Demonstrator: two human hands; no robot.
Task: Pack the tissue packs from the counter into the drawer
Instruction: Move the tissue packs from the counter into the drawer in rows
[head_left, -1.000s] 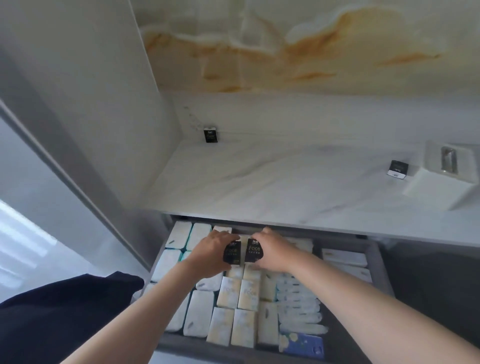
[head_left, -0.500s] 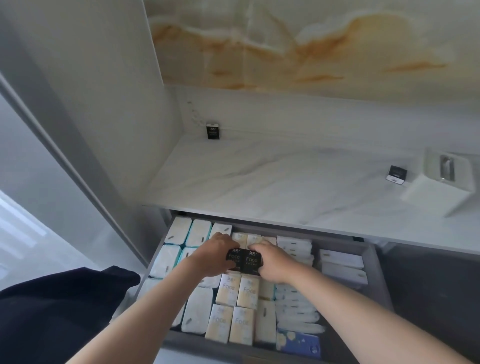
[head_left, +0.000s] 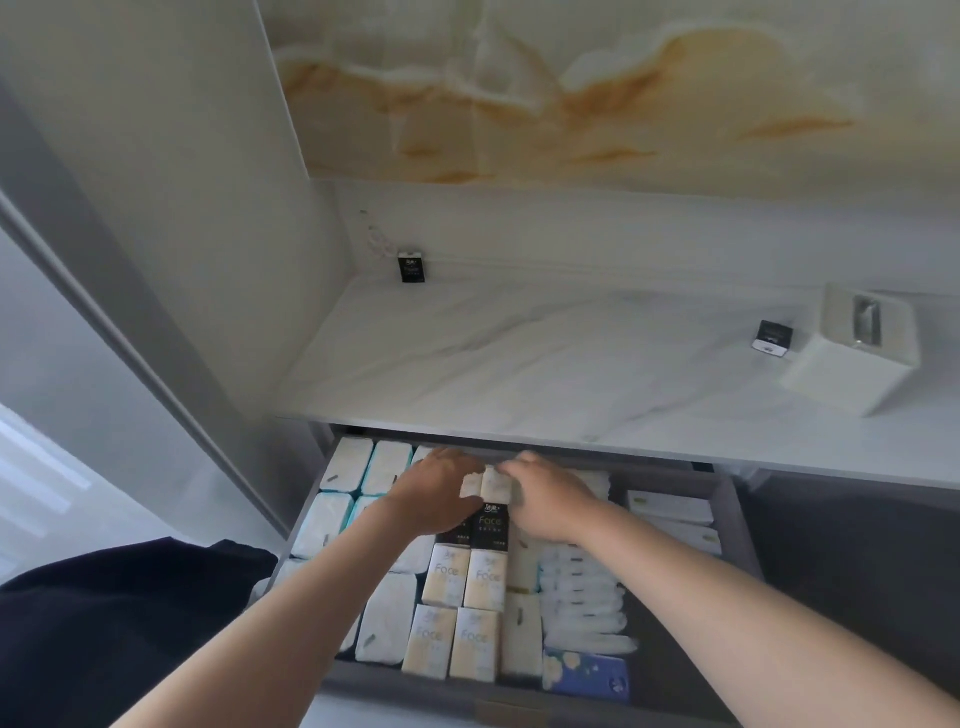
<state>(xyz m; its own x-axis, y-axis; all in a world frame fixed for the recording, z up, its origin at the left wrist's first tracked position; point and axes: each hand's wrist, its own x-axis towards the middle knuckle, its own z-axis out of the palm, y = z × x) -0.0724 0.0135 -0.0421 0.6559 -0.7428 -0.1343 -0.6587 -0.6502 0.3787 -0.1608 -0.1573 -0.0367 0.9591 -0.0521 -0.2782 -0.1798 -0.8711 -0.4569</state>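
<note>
Where the fingers of both hands meet on the cream packs at the back of the drawer, pinch or press cannot be told; black packs lie just nearer. Likely step: seating that pair. Next: left hand and right hand reach to the counter for corner pack and right pack.

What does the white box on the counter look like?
The box is plain white, smooth and matte-looking, a cuboid with rounded edges and a narrow slot in its top. It stands on the pale marbled counter, far right. A small black pack lies close beside it; whether they touch is unclear.
</note>
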